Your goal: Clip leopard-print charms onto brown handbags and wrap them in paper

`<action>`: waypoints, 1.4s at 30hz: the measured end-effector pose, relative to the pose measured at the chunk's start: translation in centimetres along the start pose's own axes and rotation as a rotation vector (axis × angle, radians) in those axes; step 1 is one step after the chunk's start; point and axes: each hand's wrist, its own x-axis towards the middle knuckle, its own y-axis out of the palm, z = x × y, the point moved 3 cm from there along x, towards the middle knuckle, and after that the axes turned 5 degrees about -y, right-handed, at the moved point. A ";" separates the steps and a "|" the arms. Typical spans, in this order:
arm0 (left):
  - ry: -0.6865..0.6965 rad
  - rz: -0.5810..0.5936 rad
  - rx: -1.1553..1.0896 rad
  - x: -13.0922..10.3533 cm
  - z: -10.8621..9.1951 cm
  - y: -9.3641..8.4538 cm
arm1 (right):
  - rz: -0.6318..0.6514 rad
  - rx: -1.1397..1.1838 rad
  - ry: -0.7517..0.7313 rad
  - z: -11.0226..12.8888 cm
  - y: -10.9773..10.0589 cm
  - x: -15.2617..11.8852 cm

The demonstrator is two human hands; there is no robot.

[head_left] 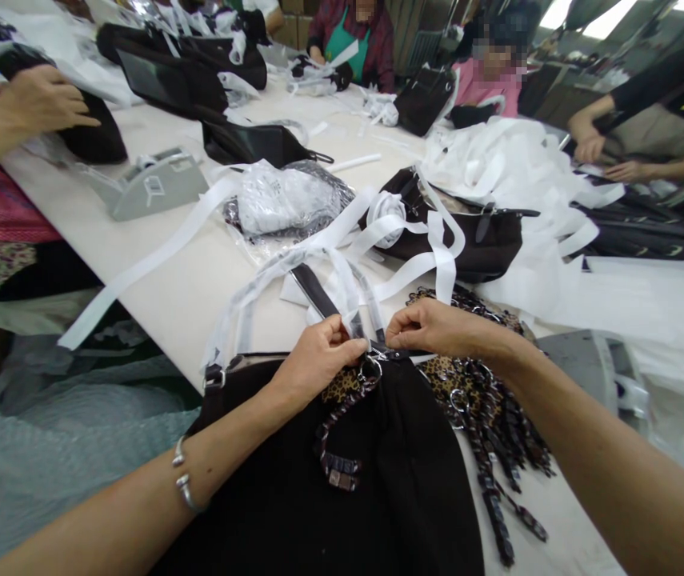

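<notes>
A black handbag [318, 488] leans upright at the table's front edge, its two handles [230, 308] wrapped in white strip. My left hand [314, 360] pinches at the lower end of the wrapped handle, beside a metal ring. From that ring hangs a beaded charm [333, 452] with a leopard-print piece, lying against the bag. My right hand [429, 326] is closed in a pinch just right of the handle base, by the bag's top edge; its fingertips hide what they hold. A pile of similar beaded charms [491, 432] lies under and beyond my right forearm.
A grey tape dispenser [158, 188] stands at left, another grey device [597, 376] at right. A plastic-wrapped bundle [287, 200], a black bag [455, 240] and heaped white strips [498, 168] lie ahead. A co-worker's hand [42, 100] is at far left; other people sit across.
</notes>
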 end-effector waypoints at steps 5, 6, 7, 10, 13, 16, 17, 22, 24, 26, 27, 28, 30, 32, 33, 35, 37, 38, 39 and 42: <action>0.019 0.096 -0.070 -0.1 -0.7 0.3 | 0.023 0.045 -0.007 -0.2 0.0 -0.2; 0.025 0.109 -0.075 -0.1 -0.8 0.4 | 0.026 0.057 -0.006 -0.2 0.0 -0.2; 0.032 0.117 -0.080 0.0 -0.9 0.4 | 0.027 0.071 -0.006 -0.2 0.0 -0.2; 0.046 0.128 -0.103 0.1 -0.9 0.5 | 0.017 0.119 -0.010 -0.1 -0.1 -0.3; 0.033 0.129 -0.142 0.3 -0.5 0.5 | -0.033 0.177 -0.011 0.0 -0.2 -0.5; 0.011 0.130 -0.179 0.3 -0.3 0.4 | -0.072 0.222 -0.010 0.0 -0.3 -0.7; 0.006 0.131 -0.189 0.3 -0.2 0.4 | -0.075 0.230 -0.009 -0.1 -0.3 -0.8; 0.002 0.132 -0.203 0.2 -0.2 0.3 | -0.069 0.232 -0.021 -0.5 -0.2 -0.7; 0.002 0.135 -0.211 0.1 -0.3 0.3 | -0.073 0.225 -0.028 -0.6 -0.2 -0.6; -0.003 0.136 -0.223 0.1 -0.3 0.3 | -0.076 0.223 -0.033 -0.6 -0.1 -0.5; -0.005 0.137 -0.228 0.1 -0.3 0.3 | -0.077 0.224 -0.034 -0.6 -0.1 -0.4; -0.005 0.136 -0.233 0.1 -0.3 0.3 | -0.077 0.228 -0.034 -0.6 -0.1 -0.4; -0.004 0.133 -0.237 0.1 -0.3 0.3 | -0.078 0.237 -0.034 -0.5 -0.1 -0.4; -0.002 0.135 -0.240 0.0 -0.3 0.3 | -0.082 0.240 -0.035 -0.5 -0.1 -0.4; -0.002 0.138 -0.241 0.0 -0.4 0.3 | -0.084 0.239 -0.039 -0.5 -0.1 -0.4; -0.002 0.141 -0.241 0.1 -0.3 0.3 | -0.089 0.232 -0.046 -0.6 -0.2 -0.4; 0.002 0.141 -0.238 0.1 -0.3 0.3 | -0.091 0.223 -0.046 -0.6 -0.3 -0.5; 0.004 0.141 -0.237 0.1 -0.3 0.2 | -0.089 0.222 -0.046 -0.6 -0.3 -0.5; 0.005 0.141 -0.237 0.1 -0.3 0.2 | -0.086 0.223 -0.044 -0.6 -0.3 -0.5; 0.002 0.142 -0.238 0.2 -0.2 0.2 | -0.071 0.237 -0.052 -0.7 -0.2 -0.4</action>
